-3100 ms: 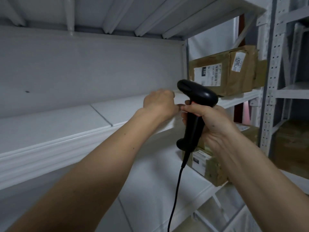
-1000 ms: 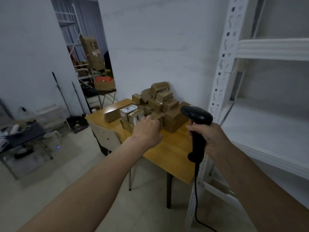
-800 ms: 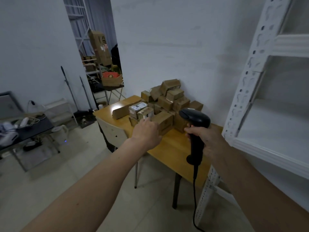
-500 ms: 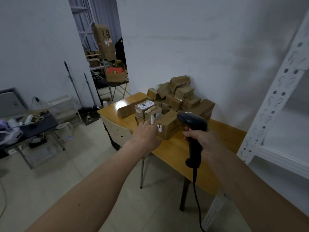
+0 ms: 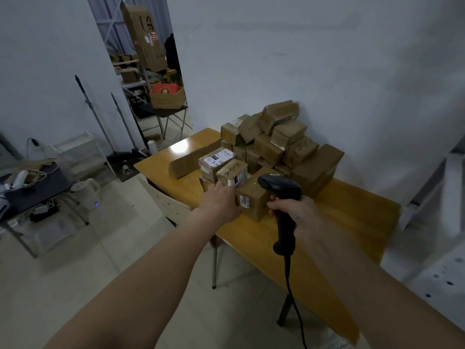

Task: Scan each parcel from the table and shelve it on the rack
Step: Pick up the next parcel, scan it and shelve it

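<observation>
Right hand point(image 5: 294, 210): fingers wrapped round the grip of a black corded scanner point(image 5: 280, 187), its head over the near edge of the desk point(image 5: 352, 210) and aimed toward the parcels; the cable hangs down toward the floor.
Left hand point(image 5: 221, 201): stretched out over the desk's near edge, knuckles toward the camera, at or against the left face of the front parcel point(image 5: 254, 197). The fingers are hidden behind the hand, so I cannot tell whether they are apart or closed on the box.
Front parcel: brown box sitting at the near edge, a small white numbered label on the face toward the camera, not yet lifted as far as can be seen.
Marked parcel point(image 5: 232, 172): just behind the left hand, handwriting on top, resting on other boxes.
Long parcel point(image 5: 193, 161): flat box toward the desk's left corner.
Parcel heap point(image 5: 279, 137): loosely stacked against the wall at the far edge, several boxes tilted.
Rack point(image 5: 453, 187): blurred white upright beyond the desk's right end.
Risk: pulling the front parcel sideways may drag the marked parcel off its perch, or unsettle the tilted heap. The dangling cable could snag the desk edge on the turn to the rack.
</observation>
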The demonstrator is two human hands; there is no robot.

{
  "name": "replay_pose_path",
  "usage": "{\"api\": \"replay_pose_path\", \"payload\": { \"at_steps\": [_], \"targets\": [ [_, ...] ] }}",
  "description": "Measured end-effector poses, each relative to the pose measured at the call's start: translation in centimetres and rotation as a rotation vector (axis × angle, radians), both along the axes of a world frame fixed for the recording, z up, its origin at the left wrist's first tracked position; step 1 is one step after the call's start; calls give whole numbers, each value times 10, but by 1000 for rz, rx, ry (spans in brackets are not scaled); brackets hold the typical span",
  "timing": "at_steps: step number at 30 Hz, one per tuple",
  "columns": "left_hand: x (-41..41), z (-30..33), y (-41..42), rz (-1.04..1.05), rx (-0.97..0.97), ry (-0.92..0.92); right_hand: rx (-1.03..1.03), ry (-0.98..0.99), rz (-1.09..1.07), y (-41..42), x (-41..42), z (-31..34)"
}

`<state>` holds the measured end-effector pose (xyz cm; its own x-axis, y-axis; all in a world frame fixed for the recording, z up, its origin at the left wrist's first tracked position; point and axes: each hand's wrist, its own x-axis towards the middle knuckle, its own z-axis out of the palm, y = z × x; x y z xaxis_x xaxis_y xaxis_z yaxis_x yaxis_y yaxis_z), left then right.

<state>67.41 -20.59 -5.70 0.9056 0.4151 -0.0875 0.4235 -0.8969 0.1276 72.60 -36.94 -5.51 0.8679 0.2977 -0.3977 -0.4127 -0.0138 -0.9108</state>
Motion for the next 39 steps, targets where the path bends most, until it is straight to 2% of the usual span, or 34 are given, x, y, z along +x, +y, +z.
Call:
{"api": "replay_pose_path", "payload": {
  "at_steps": [7,23,33,39],
  "targets": [
    [40,-37,42,41,-41,118,-15,107,-15,34,37,-26],
    [164,-87,140,17,-186,186,-101,207,-193,97,98,-49],
    [216,-118,158,82,-293,172,-119,258,-289,124,118,-65],
    [221,-124,167,195,-466,119,-126,291,-310,130,120,-69]
  ]
}}
